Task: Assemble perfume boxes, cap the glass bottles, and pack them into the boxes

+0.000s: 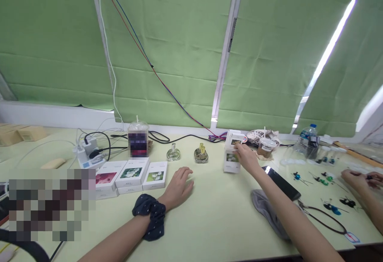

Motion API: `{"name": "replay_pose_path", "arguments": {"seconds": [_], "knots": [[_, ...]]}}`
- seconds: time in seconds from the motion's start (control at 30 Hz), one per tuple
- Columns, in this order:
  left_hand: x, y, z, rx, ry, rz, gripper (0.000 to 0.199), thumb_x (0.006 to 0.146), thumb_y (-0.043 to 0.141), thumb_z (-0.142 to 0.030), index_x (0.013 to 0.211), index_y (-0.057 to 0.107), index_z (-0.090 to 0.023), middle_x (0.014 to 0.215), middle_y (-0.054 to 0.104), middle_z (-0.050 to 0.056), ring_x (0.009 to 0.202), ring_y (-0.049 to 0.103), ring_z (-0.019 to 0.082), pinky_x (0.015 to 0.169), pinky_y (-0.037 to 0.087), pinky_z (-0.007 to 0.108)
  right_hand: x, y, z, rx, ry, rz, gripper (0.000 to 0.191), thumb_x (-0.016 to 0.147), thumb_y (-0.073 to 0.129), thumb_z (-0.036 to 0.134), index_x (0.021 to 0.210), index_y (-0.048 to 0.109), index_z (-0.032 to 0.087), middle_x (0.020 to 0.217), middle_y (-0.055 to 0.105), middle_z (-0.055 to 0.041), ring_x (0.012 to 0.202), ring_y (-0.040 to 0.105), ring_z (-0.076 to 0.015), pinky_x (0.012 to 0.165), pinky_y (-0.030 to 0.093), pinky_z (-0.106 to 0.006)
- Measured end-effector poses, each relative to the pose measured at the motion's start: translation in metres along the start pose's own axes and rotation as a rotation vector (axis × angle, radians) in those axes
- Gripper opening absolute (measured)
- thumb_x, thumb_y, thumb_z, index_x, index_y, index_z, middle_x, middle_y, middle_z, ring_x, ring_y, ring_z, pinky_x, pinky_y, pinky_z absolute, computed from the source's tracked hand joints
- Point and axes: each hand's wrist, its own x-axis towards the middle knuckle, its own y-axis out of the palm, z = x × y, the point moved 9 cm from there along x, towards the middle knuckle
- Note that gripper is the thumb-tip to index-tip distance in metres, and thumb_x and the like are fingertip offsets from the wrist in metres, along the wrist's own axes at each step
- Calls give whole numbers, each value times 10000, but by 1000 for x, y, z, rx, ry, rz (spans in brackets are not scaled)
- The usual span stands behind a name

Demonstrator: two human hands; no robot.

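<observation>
My right hand reaches to the back of the table, its fingers closed on a small white box with a flower picture. Just below those fingers is another white box face with white flowers. My left hand rests on the table with its fingers stretched out, holding nothing. Beyond it stand two glass perfume bottles, one with a silver neck and one with yellow-gold parts on top. To its left lie stacked white boxes with flower pictures, including a green-and-white one and a pink one.
A lidded drink cup, a power strip and cables line the back left. Right of my arm lie a phone, a grey cloth, an iced drink and small blue and green pieces. Another person's hands work at the far right.
</observation>
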Motion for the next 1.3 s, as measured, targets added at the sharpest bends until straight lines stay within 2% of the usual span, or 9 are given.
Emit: {"name": "replay_pose_path", "arguments": {"seconds": [0.2,0.27,0.37,0.47,0.63,0.77,0.93,1.1,1.3], "knots": [[-3,-10,14,-200,-115,-109,588,810,624,-264,1310,314,-255,1235,454,110,1072,538,221,900,497,442,-11,-13,102,285,-189,29,73,869,532,157,917,545,212,879,662,-51,784,605,-189,614,437,-261],[-3,-17,12,-239,-96,-150,675,788,652,-259,1344,270,-271,1331,372,137,1170,489,251,895,503,444,-17,-14,136,340,-276,1,58,876,526,152,897,539,205,863,649,-56,806,586,-198,615,441,-268],[-3,-27,7,-254,-52,-184,611,812,610,-205,1337,306,-272,1433,276,158,1355,313,310,936,481,468,-27,-15,173,425,-370,-83,85,894,475,140,874,535,197,836,631,-65,811,549,-207,660,457,-294],[-3,-37,7,-283,-27,-194,459,870,508,-184,1302,373,-262,1426,313,150,1373,295,306,990,432,501,-37,-17,193,548,-400,-147,142,892,432,100,872,527,204,836,625,-61,810,529,-204,705,467,-310],[-4,-43,15,-478,-77,-168,249,909,458,-336,1139,444,-241,1348,415,139,1305,386,294,975,432,475,-45,-20,201,748,-386,-202,167,849,446,56,860,503,213,874,634,-65,835,532,-210,721,480,-334],[-7,-40,26,-629,-163,-189,291,877,487,-494,976,432,-226,1242,506,131,1144,519,271,893,468,425,-45,-16,199,862,-330,-211,172,829,455,47,843,482,216,904,644,-65,854,532,-203,729,492,-336],[-7,-39,35,-593,-253,-224,201,870,534,-399,875,457,-213,1018,577,74,964,583,215,796,497,352,-43,-12,206,771,-365,-150,92,817,578,155,830,509,214,973,661,-78,891,514,-228,725,498,-351],[-5,-42,33,-517,-300,-221,202,845,556,-321,1015,531,-214,990,591,54,881,600,184,744,520,313,-38,-18,199,687,-327,-135,167,860,606,288,739,521,210,1023,671,-81,934,524,-241,804,484,-399],[-7,-32,37,-576,-370,-163,388,809,620,-336,1169,522,-230,1168,584,75,997,597,197,885,505,358,-38,-4,167,868,-58,-195,84,876,556,255,812,547,201,929,631,-87,912,569,-218,742,509,-358]]}}
